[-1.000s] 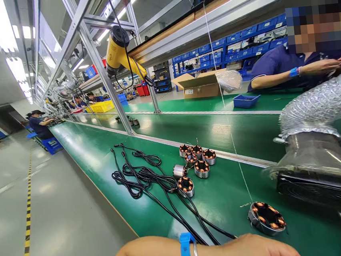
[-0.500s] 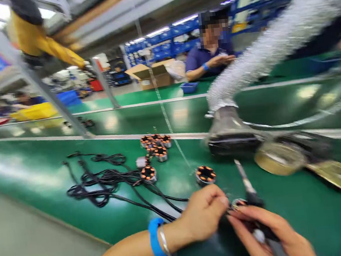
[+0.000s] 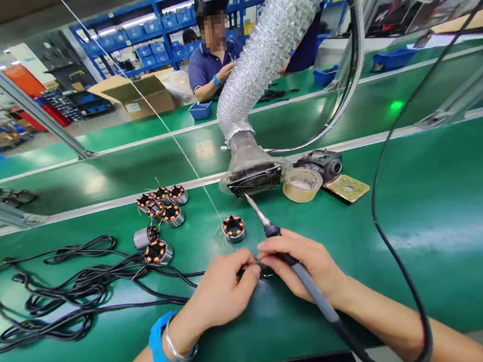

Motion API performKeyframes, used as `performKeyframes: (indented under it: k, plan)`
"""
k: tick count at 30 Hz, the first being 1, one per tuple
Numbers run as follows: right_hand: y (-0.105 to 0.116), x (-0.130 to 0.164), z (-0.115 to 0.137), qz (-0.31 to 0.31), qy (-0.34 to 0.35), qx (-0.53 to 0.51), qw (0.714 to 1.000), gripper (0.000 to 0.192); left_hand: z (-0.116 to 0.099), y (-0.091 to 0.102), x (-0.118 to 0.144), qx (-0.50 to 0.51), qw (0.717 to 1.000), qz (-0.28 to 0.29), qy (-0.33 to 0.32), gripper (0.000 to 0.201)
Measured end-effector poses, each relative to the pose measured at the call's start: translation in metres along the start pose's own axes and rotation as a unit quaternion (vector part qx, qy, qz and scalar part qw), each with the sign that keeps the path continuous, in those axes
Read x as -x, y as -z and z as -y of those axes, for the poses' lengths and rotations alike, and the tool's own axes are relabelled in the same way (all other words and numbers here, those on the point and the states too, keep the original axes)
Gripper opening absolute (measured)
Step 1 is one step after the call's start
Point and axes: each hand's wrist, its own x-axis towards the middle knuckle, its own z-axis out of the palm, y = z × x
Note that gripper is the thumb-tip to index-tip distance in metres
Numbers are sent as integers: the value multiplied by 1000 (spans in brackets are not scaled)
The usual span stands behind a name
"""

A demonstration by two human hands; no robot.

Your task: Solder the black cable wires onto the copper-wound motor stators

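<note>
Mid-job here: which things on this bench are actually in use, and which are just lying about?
In use: left hand, right hand, soldering iron, the small part pinched between the fingers.

Lying about: lone stator, stator cluster, black cables, tape roll, fume duct.

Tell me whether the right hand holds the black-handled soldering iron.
Yes, the right hand grips the black-handled soldering iron, tip pointing toward the fume fan.

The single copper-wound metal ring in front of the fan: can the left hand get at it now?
Probably yes: the copper-wound metal ring lies alone on bare green belt, just beyond the left hand.
</note>
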Motion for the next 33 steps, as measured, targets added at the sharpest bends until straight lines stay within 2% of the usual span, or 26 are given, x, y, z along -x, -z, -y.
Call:
performKeyframes:
  k: [3, 6, 10, 15, 22, 28, 33]
  plan:
    - [4, 2, -2, 29, -1, -19, 999, 36, 3, 5, -2, 23, 1000, 6, 7, 28]
    - [5, 2, -3, 32, 13, -23, 999, 38, 8, 5, -6, 90, 995, 30, 21, 31]
    - [0, 0, -2, 13, 38, 3, 999, 35, 16, 2, -15, 198, 979, 33, 26, 35]
    - [1, -3, -2, -30, 13, 60, 998, 32, 19, 3, -35, 250, 966, 2, 57, 29]
    - [27, 15, 4, -89, -89, 47, 991, 51, 21, 2, -46, 228, 970, -50, 62, 26]
    - [39, 21, 2, -144, -167, -16, 975, 19, 25, 0, -41, 199, 977, -50, 58, 31]
    - [35, 25, -4, -159, -215, -43, 963, 14, 24, 0, -41, 183, 980, -56, 56, 30]
